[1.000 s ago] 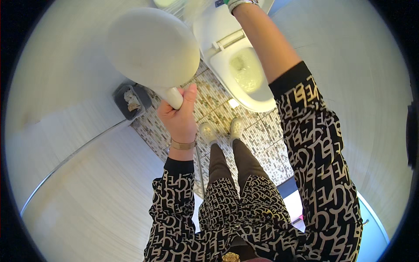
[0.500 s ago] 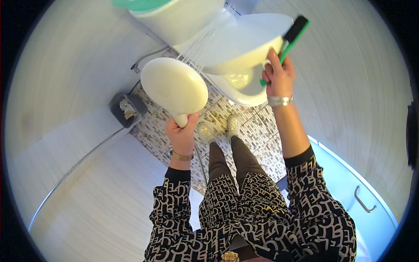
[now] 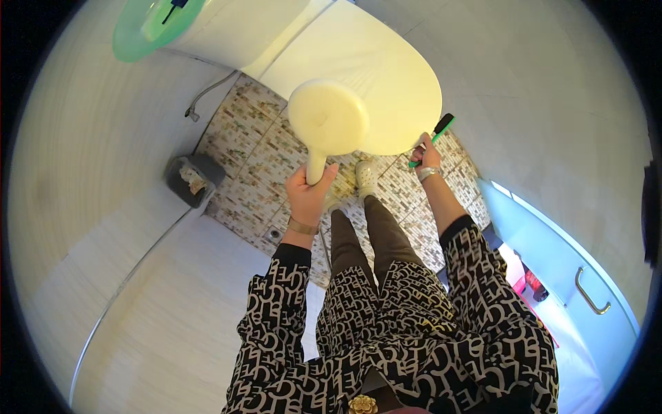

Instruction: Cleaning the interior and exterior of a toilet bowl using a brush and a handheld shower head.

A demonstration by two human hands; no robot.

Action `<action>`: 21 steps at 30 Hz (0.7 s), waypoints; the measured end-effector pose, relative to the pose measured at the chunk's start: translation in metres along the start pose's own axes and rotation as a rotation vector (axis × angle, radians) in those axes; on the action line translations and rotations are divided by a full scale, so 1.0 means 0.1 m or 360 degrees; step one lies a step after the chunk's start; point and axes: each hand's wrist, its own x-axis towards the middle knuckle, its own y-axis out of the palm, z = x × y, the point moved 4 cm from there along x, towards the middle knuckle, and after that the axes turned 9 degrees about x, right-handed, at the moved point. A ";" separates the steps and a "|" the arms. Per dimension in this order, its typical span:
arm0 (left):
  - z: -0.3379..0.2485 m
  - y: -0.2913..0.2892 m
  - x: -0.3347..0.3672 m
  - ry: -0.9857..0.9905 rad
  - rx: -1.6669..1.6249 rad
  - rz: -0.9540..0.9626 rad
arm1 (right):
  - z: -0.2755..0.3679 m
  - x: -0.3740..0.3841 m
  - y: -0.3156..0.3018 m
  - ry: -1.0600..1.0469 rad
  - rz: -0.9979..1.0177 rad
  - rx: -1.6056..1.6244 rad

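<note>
My left hand point(image 3: 310, 196) is closed around the handle of a round, pale shower head point(image 3: 328, 114). Faint streaks of water run from it across the toilet lid point(image 3: 403, 90). This lid lies down over the bowl, which it hides. At the lid's front right edge is my right hand point(image 3: 427, 157), fingers closed round a green-handled brush point(image 3: 445, 125) with black bristles. The thumb and fingertips are close against the lid's rim; whether they touch it I cannot tell.
On the white toilet tank point(image 3: 234, 27) sits a green basin point(image 3: 127, 38). A grey waste bin point(image 3: 196, 181) stands by the left wall, below a small metal hose point(image 3: 207, 93). The mosaic-tiled floor point(image 3: 241, 165) has a round drain point(image 3: 274, 234). A light-blue door point(image 3: 552, 241) is at right.
The toilet lid has come down from a tilted position and now covers the bowl. My right hand moved lower with the brush. The shower head shifted right, over the lid.
</note>
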 end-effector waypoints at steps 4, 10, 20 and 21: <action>0.01 0.00 0.04 -0.0052 0.0056 0.0015 | -0.21 0.23 0.03 0.0013 -0.0270 -0.0210; 0.12 -0.10 0.08 -0.0061 0.0066 0.0013 | -0.11 0.10 0.26 -0.0946 -0.0729 -0.1518; 0.26 -0.05 0.05 -0.0228 -0.0038 0.0053 | -0.77 -0.03 1.68 -0.1298 0.0461 -0.2147; 0.24 0.05 0.08 -0.0240 -0.0079 0.0081 | -0.63 0.14 1.70 -0.1317 0.0428 -0.2169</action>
